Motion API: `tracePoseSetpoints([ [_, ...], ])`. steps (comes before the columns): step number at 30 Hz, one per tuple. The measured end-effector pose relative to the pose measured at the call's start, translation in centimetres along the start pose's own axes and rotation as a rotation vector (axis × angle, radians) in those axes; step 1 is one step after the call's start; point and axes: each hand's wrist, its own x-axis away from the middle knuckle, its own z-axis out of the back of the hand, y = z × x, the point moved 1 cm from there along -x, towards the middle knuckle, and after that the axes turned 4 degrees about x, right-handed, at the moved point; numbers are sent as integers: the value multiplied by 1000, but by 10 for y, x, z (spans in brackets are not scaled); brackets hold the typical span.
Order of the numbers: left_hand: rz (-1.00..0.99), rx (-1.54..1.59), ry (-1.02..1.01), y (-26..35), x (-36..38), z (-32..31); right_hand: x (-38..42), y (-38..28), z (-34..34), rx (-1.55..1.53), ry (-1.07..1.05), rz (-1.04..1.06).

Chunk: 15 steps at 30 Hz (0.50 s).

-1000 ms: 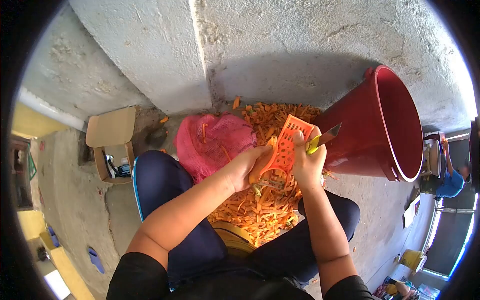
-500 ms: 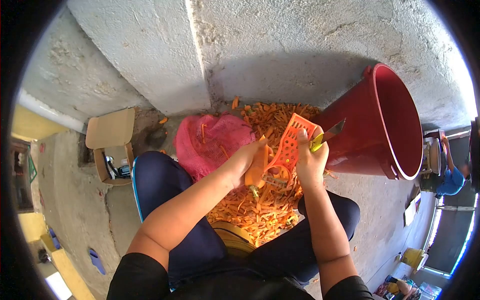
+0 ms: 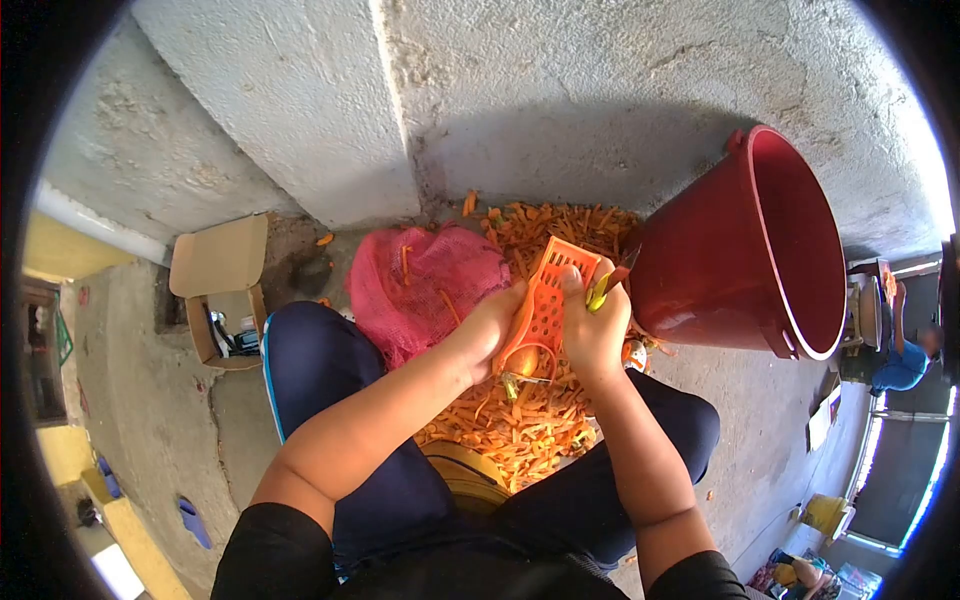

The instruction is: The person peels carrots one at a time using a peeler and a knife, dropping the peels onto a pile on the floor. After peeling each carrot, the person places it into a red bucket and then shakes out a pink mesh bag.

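My left hand (image 3: 487, 332) is closed around a carrot (image 3: 522, 361), whose stem end points toward me and whose body is mostly hidden. An orange peeler (image 3: 546, 306) with a perforated wide handle lies over the carrot, its loop end near the stem. My right hand (image 3: 597, 338) grips the peeler, thumb on the handle. Tucked in the same hand is a knife (image 3: 599, 290) with a yellow-green handle, its blade pointing toward the bucket. Both hands are over a heap of orange peelings (image 3: 535, 430) between my legs.
A pink mesh sack (image 3: 425, 285) lies left of the peelings. A large dark red bucket (image 3: 700, 260) leans on its side at right, beside the rough wall (image 3: 560, 80). An open cardboard box (image 3: 220, 258) sits at left. Another person in blue (image 3: 902, 368) is far right.
My right hand and the peeler have moved left onto the carrot, which the peeler now largely covers. The knife has moved left along with that hand.
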Motion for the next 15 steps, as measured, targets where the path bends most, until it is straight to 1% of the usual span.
tracePoseSetpoints([
  [2, -28, 16, -6, -1, -5, 2, -3, 3, -2, 7, -11, -4],
  [3, 13, -34, -29, 1, -4, 1, -6, 6, -3, 11, -16, -5],
  [5, 99, -132, -76, 5, 1, -2, -17, 29, -2, 27, 116, -26],
  [6, 100, -157, -133, 0, 4, 2, -26, 39, 4, 36, 183, -36],
  [7, 103, -182, -192, -9, 7, 6, -40, 41, 17, 22, 243, -133],
  [8, 89, -239, -194, -14, 8, 7, -51, 40, 31, 154, 319, -231],
  [9, 106, -195, -184, -15, 6, 8, -60, 65, 42, 237, 381, -253],
  [11, 135, -104, -160, -14, 5, 11, -63, 70, 50, -74, 415, -293],
  [14, 232, -13, 28, -4, 8, 5, -51, 46, 38, -49, 297, -191],
  [15, 265, 18, 84, -3, 9, 4, -47, 39, 32, -97, 249, -149],
])
